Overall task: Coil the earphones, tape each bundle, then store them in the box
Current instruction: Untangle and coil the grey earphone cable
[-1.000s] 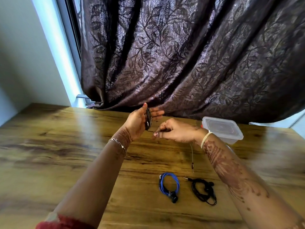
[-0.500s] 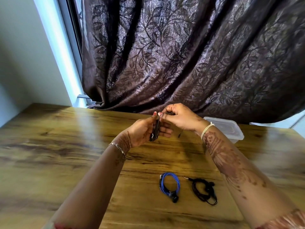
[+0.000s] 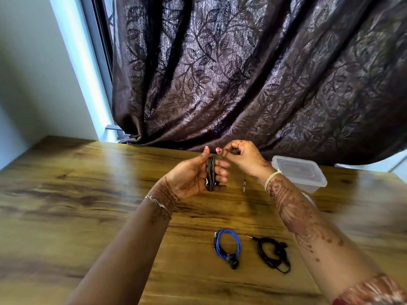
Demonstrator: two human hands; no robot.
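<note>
Three earphone bundles, one box

Left hand held above a wooden table with dark earphone cable looped around its fingers, right hand pinching the cable's loose end just beside it, blue coiled earphones and black coiled earphones lying nearer (side by side, apart), clear lidded box at right, dark leaf-patterned curtain behind
</note>
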